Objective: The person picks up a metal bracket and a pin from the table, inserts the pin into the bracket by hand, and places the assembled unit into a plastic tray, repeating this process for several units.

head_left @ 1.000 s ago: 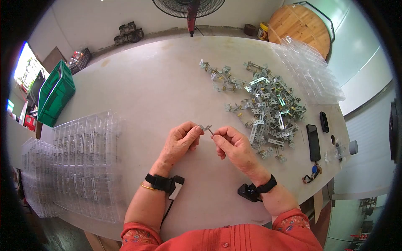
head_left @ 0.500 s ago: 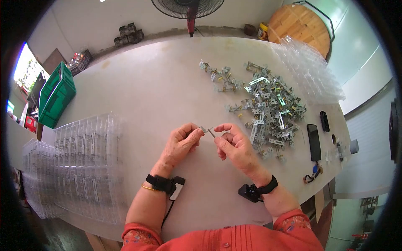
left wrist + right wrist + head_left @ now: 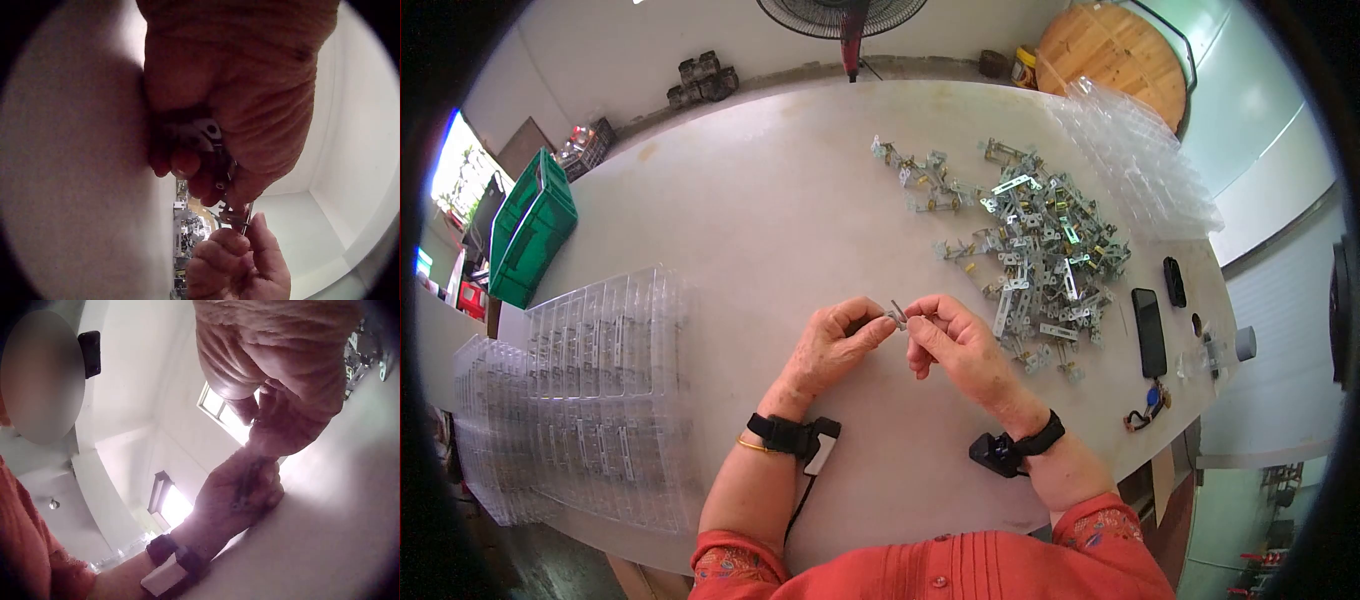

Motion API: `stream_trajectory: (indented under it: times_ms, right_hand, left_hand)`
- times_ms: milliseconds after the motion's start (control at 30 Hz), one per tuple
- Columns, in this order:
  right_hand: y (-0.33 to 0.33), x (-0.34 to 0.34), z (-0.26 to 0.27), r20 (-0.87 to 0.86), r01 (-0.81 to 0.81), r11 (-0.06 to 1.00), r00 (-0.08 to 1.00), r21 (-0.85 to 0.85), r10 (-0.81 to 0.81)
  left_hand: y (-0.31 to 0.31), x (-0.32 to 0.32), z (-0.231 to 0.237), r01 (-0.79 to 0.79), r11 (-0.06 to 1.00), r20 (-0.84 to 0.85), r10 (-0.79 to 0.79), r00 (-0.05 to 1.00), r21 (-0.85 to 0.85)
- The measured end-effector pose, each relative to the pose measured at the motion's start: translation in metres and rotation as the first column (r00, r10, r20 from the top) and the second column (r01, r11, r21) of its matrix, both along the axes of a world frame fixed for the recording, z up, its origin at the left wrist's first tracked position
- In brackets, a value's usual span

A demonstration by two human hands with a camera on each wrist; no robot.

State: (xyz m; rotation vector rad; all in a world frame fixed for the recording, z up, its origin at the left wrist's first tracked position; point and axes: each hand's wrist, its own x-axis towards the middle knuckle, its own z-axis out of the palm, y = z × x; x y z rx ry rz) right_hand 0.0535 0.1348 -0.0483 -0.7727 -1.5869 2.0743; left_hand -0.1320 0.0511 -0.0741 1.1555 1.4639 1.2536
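Note:
Over the table's near middle, my left hand (image 3: 835,345) and right hand (image 3: 955,345) meet at the fingertips. Between them is a small metal bracket (image 3: 895,321) with a thin rod that sticks up in the head view. My left thumb and fingers pinch the bracket. In the left wrist view, a flat metal plate with holes (image 3: 212,130) also lies within the curled left fingers. My right thumb and forefinger pinch the end of the small metal part (image 3: 234,219). The right wrist view shows the two hands overlapping, with the part mostly hidden.
A heap of metal brackets (image 3: 1050,250) lies to the right. Clear plastic trays holding metal parts (image 3: 600,400) are stacked at left; more clear trays (image 3: 1140,165) lie at back right. A phone (image 3: 1148,332) and keys (image 3: 1147,405) sit near the right edge. A green crate (image 3: 530,230) stands far left.
The thin rod has turned from slanting down towards the right hand to pointing upward. My right forefinger, raised half a second ago, has come down and the hands are closer together.

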Motion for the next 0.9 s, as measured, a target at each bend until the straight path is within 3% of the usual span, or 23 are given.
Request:
stream_trajectory:
  times_ms: [67,133,167,233,400,467,500,567,667,900]
  right_hand:
    - [-0.001,0.0,-0.001,0.021,0.013,1.0,1.0,0.004,-0.013]
    - [0.0,0.0,-0.006,0.083,0.046,0.986,0.995,0.159,-0.059]
    - [0.0,-0.001,-0.01,0.082,0.046,0.986,0.995,0.158,-0.059]
    - [0.001,-0.002,-0.017,0.067,0.103,0.914,0.988,0.392,-0.14]
    - [-0.001,0.0,-0.004,0.041,0.211,0.954,0.974,0.212,-0.225]
    - [0.0,0.0,0.003,0.007,0.264,0.946,0.963,0.187,-0.27]
    - [0.001,0.0,0.008,0.023,0.274,0.951,0.96,0.145,-0.28]
    - [0.002,0.001,0.009,0.037,0.283,0.954,0.957,0.099,-0.288]
    - [0.003,0.003,0.002,0.138,0.153,0.982,0.976,0.112,-0.168]
    - [0.001,0.0,0.0,0.15,0.107,0.979,0.98,0.173,-0.134]
  left_hand:
    - [-0.001,0.001,0.005,0.008,0.999,-0.016,-0.009,1.0,-0.051]
    - [0.0,0.0,0.0,0.012,0.999,-0.044,-0.014,0.999,-0.041]
    - [0.001,0.0,-0.002,0.016,0.999,-0.073,-0.018,0.997,-0.03]
    - [0.001,0.001,0.0,0.016,0.999,-0.09,-0.019,0.996,-0.029]
    - [-0.001,0.004,0.004,0.055,0.997,-0.107,-0.06,0.992,-0.05]
    - [0.001,0.001,-0.003,-0.014,1.0,0.099,0.016,0.995,-0.028]
    - [0.001,-0.001,-0.003,-0.018,1.0,0.095,0.02,0.995,-0.025]
    - [0.0,-0.007,-0.003,-0.03,0.997,0.376,0.053,0.925,-0.066]
    - [0.0,-0.009,-0.005,-0.058,0.998,0.455,0.063,0.888,-0.025]
    - [0.002,-0.005,-0.004,-0.06,0.998,0.407,0.063,0.911,-0.021]
